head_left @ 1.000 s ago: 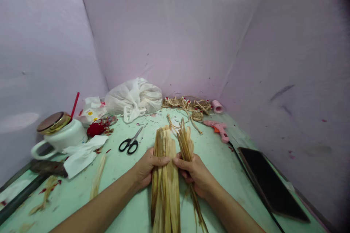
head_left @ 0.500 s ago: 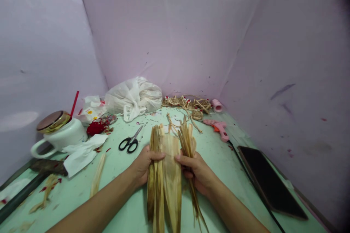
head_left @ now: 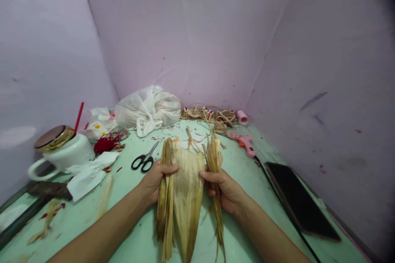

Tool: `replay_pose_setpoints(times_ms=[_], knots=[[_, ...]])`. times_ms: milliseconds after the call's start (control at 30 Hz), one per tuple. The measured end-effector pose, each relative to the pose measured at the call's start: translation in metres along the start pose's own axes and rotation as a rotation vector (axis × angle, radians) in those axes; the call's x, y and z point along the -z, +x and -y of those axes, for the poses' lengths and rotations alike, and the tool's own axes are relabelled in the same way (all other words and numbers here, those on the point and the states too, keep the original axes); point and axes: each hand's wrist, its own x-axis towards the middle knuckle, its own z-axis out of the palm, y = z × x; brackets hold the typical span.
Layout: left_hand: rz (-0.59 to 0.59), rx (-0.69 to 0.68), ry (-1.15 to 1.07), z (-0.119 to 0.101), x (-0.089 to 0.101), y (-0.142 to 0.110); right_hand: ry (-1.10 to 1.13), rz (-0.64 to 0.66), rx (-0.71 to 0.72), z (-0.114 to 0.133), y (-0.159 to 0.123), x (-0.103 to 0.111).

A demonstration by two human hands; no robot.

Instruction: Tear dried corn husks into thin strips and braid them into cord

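In the lower centre, the left hand (head_left: 156,180) and right hand (head_left: 226,189) grip dried strips (head_left: 187,197), seemingly leaf; scissors (head_left: 149,155) lie left of centre.

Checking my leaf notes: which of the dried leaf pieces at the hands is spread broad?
The middle leaf, between the left hand and right hand: it opens into one wide sheet, while the left-hand strips and right-hand bundle are narrow.

Left hand (head_left: 156,181) — fingers hidden behind dried leaves (head_left: 188,189); hammer handle (head_left: 23,221) cropped at left
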Motion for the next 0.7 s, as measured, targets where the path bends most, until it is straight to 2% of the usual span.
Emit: replay_pose_setpoints(times_ms=[167,367,500,700], knots=[[0.069,0.026,-0.013,0.0,0.001,0.001,-0.11,0.006,0.025,0.005,-0.004,-0.001],[-0.011,0.031,0.007,0.0,0.003,0.005,-0.072,0.004,-0.015,0.008,-0.004,0.003],[-0.03,0.016,0.012,-0.001,0.006,0.007,-0.066,0.061,-0.051,0.008,0.001,0.008],[-0.012,-0.002,0.025,-0.001,0.005,0.006,-0.129,0.019,-0.037,0.012,0.002,0.009]])
